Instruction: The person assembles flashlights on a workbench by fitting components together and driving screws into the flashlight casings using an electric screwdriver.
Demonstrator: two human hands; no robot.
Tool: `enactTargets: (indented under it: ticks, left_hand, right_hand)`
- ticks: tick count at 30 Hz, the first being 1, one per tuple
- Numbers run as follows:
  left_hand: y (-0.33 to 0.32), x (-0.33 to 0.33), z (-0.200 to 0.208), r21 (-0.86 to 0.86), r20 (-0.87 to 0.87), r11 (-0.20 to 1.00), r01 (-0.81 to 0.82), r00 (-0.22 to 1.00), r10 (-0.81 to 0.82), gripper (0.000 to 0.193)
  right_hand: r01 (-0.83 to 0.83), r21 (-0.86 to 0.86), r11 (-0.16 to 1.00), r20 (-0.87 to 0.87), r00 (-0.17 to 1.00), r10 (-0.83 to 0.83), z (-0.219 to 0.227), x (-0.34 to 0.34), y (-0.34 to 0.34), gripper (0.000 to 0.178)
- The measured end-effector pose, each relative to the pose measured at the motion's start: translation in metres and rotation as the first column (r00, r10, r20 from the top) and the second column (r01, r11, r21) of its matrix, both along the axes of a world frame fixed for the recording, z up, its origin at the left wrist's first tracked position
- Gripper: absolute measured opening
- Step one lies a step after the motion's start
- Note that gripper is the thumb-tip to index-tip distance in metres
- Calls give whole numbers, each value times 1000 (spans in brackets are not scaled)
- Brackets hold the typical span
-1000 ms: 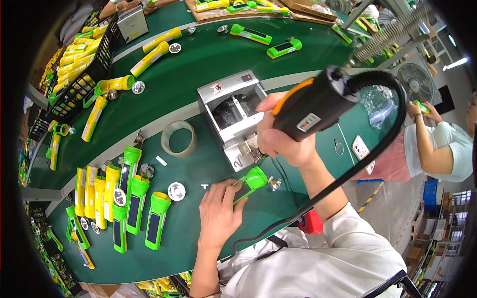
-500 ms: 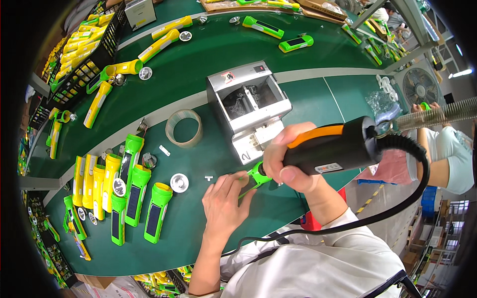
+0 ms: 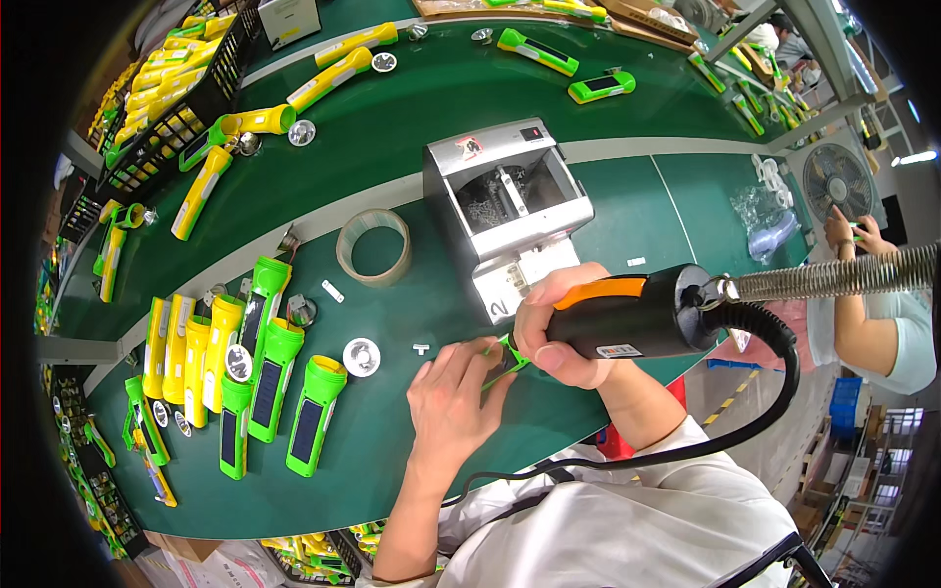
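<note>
My right hand (image 3: 561, 338) is wrapped round a black electric screwdriver (image 3: 627, 321) with an orange lever, hanging from a coiled spring and trailing a black cable. Its tip is hidden behind my fingers, over the end of a green flashlight (image 3: 504, 367). My left hand (image 3: 456, 392) holds that flashlight down on the green table, fingers curled over the dark panel and covering most of the body. Just beyond both hands is a silver screw feeder (image 3: 508, 230). A round reflector (image 3: 363, 358) and a small white T-shaped piece (image 3: 420, 349) lie left of my left hand.
Green and yellow flashlights (image 3: 274, 382) stand close together on the left, with a tape roll (image 3: 343, 257) behind them. A black crate (image 3: 211, 122) of flashlights is at the far left. More flashlights lie on the far strip. Another person (image 3: 867, 304) sits at right near a fan (image 3: 836, 181).
The screwdriver and my right hand have shifted slightly left and down relative to the feeder. My left hand keeps its grip on the flashlight. The person at right has raised their hands.
</note>
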State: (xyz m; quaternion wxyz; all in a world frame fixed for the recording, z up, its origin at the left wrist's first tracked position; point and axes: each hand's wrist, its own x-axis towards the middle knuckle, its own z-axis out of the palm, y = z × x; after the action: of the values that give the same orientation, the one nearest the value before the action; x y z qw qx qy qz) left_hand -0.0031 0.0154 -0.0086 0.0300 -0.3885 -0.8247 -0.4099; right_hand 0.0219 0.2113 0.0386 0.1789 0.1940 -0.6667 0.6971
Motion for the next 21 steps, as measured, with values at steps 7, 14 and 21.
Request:
enactTargets:
  ticks: [7,14,21]
  left_hand:
    - [0,1,3,1,-14,1000,-6,1000,7,32]
    - [-2,5,5,-3,-32,1000,-21,999,21,32]
    - [-2,5,1,-17,-98,999,-32,995,30,31]
  right_hand:
    - [-53,-3,999,-1,999,53,-4,-3,4,35]
    - [30,50,998,134,990,-36,8,3,-6,20]
    - [78,9,997,137,987,-78,8,5,-14,18]
